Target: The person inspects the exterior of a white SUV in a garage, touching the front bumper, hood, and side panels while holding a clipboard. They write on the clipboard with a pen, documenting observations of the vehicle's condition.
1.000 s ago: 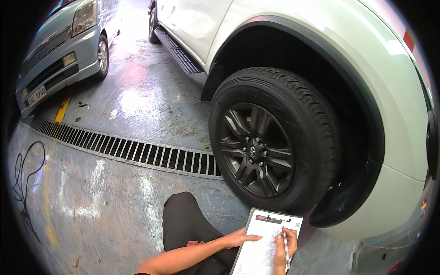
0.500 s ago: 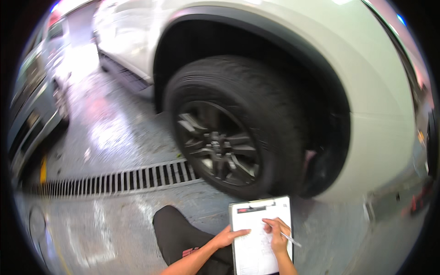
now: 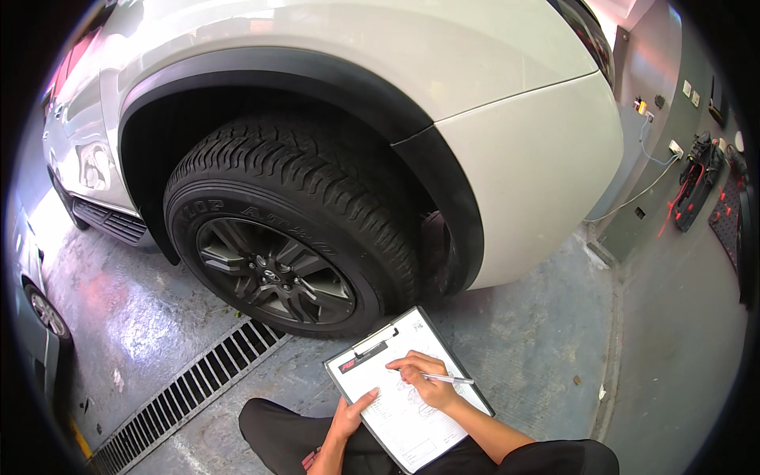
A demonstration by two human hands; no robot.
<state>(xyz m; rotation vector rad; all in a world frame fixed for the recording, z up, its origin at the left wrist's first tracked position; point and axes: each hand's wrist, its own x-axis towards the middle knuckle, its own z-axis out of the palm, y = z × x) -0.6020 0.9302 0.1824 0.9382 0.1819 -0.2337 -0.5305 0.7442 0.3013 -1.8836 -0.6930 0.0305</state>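
Note:
A clipboard point(image 3: 373, 341) with a printed form point(image 3: 396, 431) under its clip rests tilted over my lap. My left hand point(image 3: 347, 418) grips its left edge, thumb lying on the paper. In my right hand point(image 3: 427, 381) is a silver-white pen point(image 3: 453, 379), held in a writing grip over the upper right part of the form. I cannot tell whether its tip touches the paper. Just beyond the clipboard stands a car wheel with a black tyre point(image 3: 332, 186) and a dark spoked rim point(image 3: 271, 275).
The wheel belongs to a white car point(image 3: 538, 166) with a black arch trim point(image 3: 317, 75). A floor drain grate point(image 3: 186, 388) runs to the lower left. Another car point(image 3: 39, 317) stands at the left. On the right wall point(image 3: 673, 261) hang cables and dark tools point(image 3: 697, 186).
My view has swung to the right, so the car and wheel sit further left and more of the right wall shows. The clipboard appears turned anticlockwise. Both hands keep their holds.

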